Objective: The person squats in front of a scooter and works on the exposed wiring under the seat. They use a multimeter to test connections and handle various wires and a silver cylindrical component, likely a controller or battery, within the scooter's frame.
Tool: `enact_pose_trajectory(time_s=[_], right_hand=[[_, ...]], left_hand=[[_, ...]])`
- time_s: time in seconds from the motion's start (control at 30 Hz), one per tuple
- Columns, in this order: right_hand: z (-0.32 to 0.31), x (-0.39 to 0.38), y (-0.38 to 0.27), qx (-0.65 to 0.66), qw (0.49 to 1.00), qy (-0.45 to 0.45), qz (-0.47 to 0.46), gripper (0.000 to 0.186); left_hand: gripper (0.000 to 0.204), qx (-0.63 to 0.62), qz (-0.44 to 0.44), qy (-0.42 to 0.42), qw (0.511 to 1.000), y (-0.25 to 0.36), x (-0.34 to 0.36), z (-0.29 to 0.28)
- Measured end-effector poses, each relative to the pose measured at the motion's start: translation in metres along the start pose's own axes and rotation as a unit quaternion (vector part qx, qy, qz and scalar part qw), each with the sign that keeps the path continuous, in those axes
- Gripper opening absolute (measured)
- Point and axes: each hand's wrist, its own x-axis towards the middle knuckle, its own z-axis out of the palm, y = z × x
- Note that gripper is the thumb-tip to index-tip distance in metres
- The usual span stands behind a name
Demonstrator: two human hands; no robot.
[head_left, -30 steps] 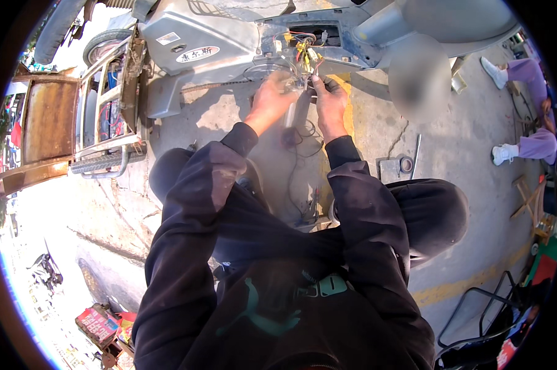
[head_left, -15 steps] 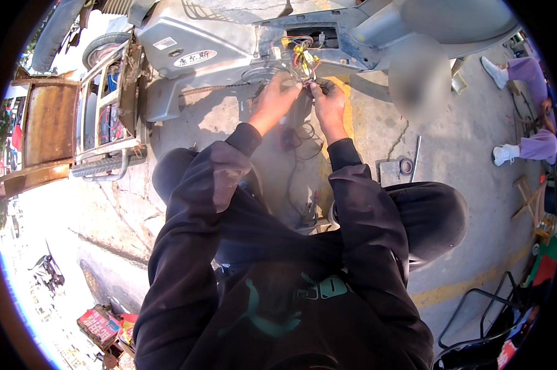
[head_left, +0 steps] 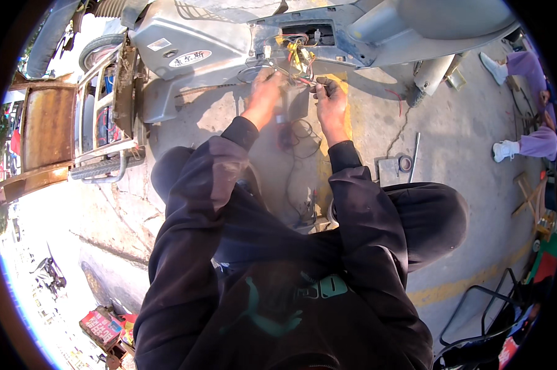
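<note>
A bundle of loose wires (head_left: 300,57) with yellow and white connectors hangs out of an opening in a grey scooter body (head_left: 232,43). At the left of the bundle, my left hand (head_left: 265,92) has its fingers closed on a thin wire; the fingertips are partly blurred by glare. My right hand (head_left: 332,105) pinches the end of a reddish wire between thumb and forefinger, just below the bundle. The two hands are a short way apart, and wire stretches between them.
A dark cable (head_left: 303,129) lies coiled on the concrete below my hands. Right of it are a roll of tape (head_left: 405,163) and a metal rod (head_left: 416,154). A rusty metal cart (head_left: 50,126) stands at the left. A person in purple trousers (head_left: 540,139) is at the far right.
My hands have drawn apart: the left moved slightly left and up, the right a little right. The wire between them now shows stretched out.
</note>
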Motion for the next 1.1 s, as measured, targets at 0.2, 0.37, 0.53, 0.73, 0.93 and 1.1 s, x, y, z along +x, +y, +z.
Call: enact_pose_trajectory(time_s=[0.2,0.37,0.53,0.73,0.93,1.1], right_hand=[[-0.006,-0.008,-0.022,-0.003,1.000,0.000,0.017,0.014],[-0.018,-0.013,-0.039,-0.107,0.994,0.005,-0.002,0.016],[-0.005,-0.022,-0.026,-0.068,0.997,0.001,-0.039,0.029],[0.009,-0.041,-0.064,-0.199,0.960,0.111,-0.164,0.046],[0.011,-0.005,-0.037,-0.099,0.995,0.013,-0.009,0.036],[0.012,0.004,-0.015,-0.036,0.996,-0.023,0.074,0.032]], left_hand=[[0.025,0.056,0.021,0.019,0.998,-0.007,0.017,-0.017],[0.023,0.027,-0.001,-0.006,1.000,-0.002,0.012,-0.013],[0.023,0.026,0.005,0.008,1.000,0.002,0.009,-0.003],[0.023,0.038,0.017,0.020,0.999,-0.008,0.017,-0.016],[0.025,-0.006,0.000,-0.001,1.000,-0.001,0.008,-0.006],[0.028,-0.045,-0.010,-0.021,0.999,0.005,0.004,-0.007]])
